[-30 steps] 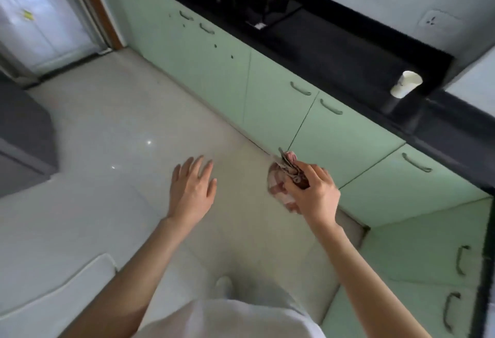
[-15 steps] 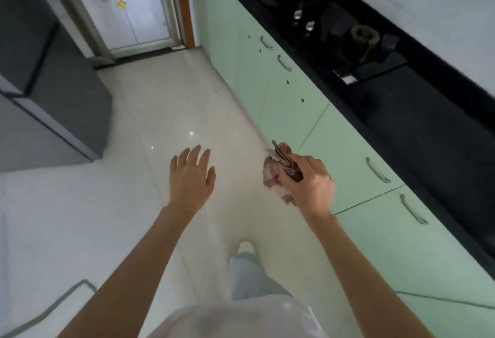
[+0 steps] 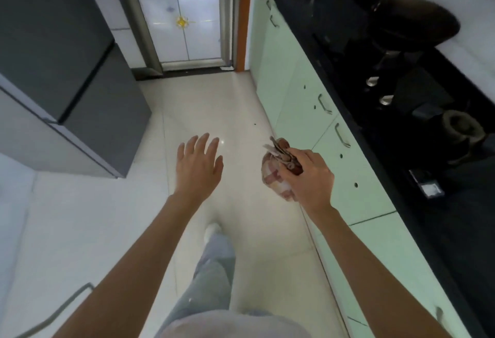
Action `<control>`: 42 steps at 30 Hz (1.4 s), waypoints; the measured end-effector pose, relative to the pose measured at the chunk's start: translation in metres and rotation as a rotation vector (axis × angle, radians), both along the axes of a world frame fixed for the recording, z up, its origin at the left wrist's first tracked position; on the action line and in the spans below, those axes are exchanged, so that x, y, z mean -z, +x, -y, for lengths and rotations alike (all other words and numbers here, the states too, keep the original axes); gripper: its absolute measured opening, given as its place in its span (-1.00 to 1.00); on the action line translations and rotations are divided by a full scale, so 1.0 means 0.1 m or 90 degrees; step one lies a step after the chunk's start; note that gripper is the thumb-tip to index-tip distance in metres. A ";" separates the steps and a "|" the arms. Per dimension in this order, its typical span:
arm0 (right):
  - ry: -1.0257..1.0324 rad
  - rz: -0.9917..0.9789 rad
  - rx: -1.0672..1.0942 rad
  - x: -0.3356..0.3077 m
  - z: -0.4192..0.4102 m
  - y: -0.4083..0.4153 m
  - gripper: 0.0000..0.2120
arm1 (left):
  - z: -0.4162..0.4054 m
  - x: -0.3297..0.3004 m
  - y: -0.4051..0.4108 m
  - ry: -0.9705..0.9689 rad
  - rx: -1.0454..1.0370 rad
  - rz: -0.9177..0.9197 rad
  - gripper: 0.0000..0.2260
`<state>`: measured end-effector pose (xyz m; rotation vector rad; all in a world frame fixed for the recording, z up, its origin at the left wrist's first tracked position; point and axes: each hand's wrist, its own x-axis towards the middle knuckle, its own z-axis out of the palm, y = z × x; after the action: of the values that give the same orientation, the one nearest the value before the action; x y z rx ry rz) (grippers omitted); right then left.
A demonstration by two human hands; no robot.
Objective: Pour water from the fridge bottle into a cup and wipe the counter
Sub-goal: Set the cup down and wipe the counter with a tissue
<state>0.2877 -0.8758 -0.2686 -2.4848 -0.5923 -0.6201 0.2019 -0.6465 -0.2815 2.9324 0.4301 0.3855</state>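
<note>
**While the cloth is carried along the kitchen: risks and setting**

While the right hand (image 3: 308,177) grips a bunched red-and-white checked cloth (image 3: 273,177) by its gathered top, the bundle hangs in the air beside the pale green cabinets (image 3: 308,112), below the level of the black counter (image 3: 455,230). The left hand (image 3: 198,166) is held out over the floor, fingers straight and spread, holding nothing. Neither bottle nor cup is visible from here.

Risks, as judged: (1) the loose grip at the knot could let the cloth slip to the floor; (2) a wide swing could catch a cabinet handle (image 3: 342,135); (3) wiping near the wok (image 3: 412,21) and stove knobs (image 3: 372,80) could nudge them.

Setting: a narrow galley kitchen with a glossy pale tiled floor (image 3: 203,102), 1 dark grey fridge (image 3: 53,51) on the left, a glazed door (image 3: 184,16) at the far end, and the counter running along the right.
</note>
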 end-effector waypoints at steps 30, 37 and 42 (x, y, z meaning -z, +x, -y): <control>0.024 -0.127 0.126 -0.08 -2.28 5.41 -0.72 | -2.34 -0.09 5.60 -0.008 0.109 -0.045 -0.61; 0.042 -0.120 0.165 -0.04 -2.49 6.51 -0.68 | -2.57 -0.02 6.93 -0.018 0.171 -0.048 -0.61; 0.044 -0.094 0.224 0.02 -2.69 7.26 -0.67 | -2.83 0.00 7.94 -0.018 0.246 -0.041 -0.61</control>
<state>1.0142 -0.6068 -0.2703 -2.5602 -0.0756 -0.5659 0.9955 -0.3631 -0.2818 2.9114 -0.1250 0.2308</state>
